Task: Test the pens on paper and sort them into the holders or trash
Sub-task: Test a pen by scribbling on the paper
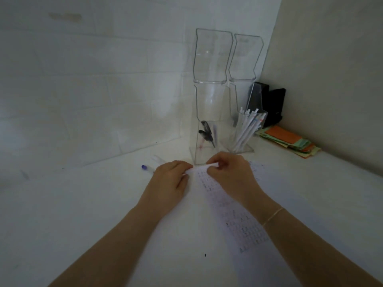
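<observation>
My left hand [171, 180] and my right hand [230, 172] meet over the top edge of a printed sheet of paper [242, 224]. Both pinch the ends of a white pen [196, 169], most of which is hidden by my fingers. A pen with a purple cap [145, 167] lies on the table just left of my left hand, beside a clear pen [157, 158]. Right behind my hands stand two clear holders. The left holder [207, 154] has a few dark pens in it, and the right holder [247, 129] has several white pens.
The white table [93, 214] sits in a corner between two walls. A stack of orange and green sticky notes [290, 140] lies at the back right. A black stand [271, 104] is behind the holders. Tall clear panels [213, 54] rise above the holders.
</observation>
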`<action>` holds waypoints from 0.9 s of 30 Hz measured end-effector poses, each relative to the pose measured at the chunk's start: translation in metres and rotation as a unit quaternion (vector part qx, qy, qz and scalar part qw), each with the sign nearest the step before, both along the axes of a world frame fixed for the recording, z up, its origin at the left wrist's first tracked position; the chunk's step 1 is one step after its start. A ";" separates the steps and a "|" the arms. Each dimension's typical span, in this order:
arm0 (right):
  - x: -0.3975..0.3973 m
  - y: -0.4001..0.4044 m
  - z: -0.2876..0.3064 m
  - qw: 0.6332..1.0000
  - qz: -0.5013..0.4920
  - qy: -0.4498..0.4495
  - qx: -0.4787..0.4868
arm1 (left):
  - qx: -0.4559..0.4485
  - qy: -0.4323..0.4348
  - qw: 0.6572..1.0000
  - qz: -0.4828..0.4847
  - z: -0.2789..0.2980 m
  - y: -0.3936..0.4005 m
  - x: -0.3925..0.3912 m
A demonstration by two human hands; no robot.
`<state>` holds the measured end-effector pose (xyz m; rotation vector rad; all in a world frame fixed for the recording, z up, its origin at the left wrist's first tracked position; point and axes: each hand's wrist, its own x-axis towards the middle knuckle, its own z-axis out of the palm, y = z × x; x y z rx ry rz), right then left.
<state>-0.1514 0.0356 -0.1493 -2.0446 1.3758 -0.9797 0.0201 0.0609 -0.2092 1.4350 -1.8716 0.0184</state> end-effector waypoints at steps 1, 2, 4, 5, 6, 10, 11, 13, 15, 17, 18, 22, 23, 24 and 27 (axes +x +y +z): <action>-0.005 0.000 0.004 0.998 -0.002 -0.058 0.027 | -0.012 -0.006 1.000 0.007 0.000 -0.001 0.000; -0.009 0.000 0.007 0.990 -0.002 -0.132 0.057 | -0.026 -0.003 1.000 0.015 0.000 -0.001 0.000; -0.015 0.002 0.013 0.942 0.012 -0.307 0.133 | -0.059 0.008 0.998 0.019 0.003 0.000 -0.003; -0.015 0.004 0.014 0.905 0.030 -0.387 0.173 | -0.071 0.007 0.997 0.013 0.006 0.002 -0.006; -0.014 0.007 0.014 0.870 0.052 -0.443 0.209 | -0.076 0.004 0.997 0.002 0.008 0.005 -0.011; -0.006 0.016 0.012 0.890 0.149 -0.349 0.253 | -0.066 -0.002 0.996 -0.057 0.015 0.020 -0.033; -0.005 0.018 0.011 0.898 0.160 -0.322 0.252 | -0.060 0.003 0.996 -0.067 0.016 0.023 -0.037; -0.006 0.017 0.011 0.902 0.161 -0.310 0.256 | -0.045 0.006 0.996 -0.072 0.018 0.027 -0.039; -0.010 0.017 0.012 0.901 0.166 -0.301 0.264 | -0.040 -0.012 0.997 -0.062 0.018 0.027 -0.038; -0.016 0.016 0.013 0.900 0.174 -0.293 0.273 | -0.031 -0.013 0.998 -0.060 0.015 0.025 -0.037; -0.019 0.016 0.013 0.898 0.179 -0.290 0.278 | -0.020 0.001 0.998 -0.062 0.014 0.025 -0.037; -0.027 0.017 0.018 0.904 0.213 -0.241 0.284 | 0.008 0.044 0.998 -0.051 0.010 0.026 -0.036; -0.028 0.019 0.019 0.903 0.219 -0.237 0.284 | 0.013 0.052 0.997 -0.053 0.011 0.026 -0.035; -0.030 0.019 0.020 0.903 0.220 -0.238 0.282 | 0.017 0.060 0.997 -0.055 0.011 0.025 -0.035; -0.041 0.015 0.023 0.908 0.182 -0.276 0.260 | 0.021 0.059 0.997 -0.043 0.013 0.025 -0.030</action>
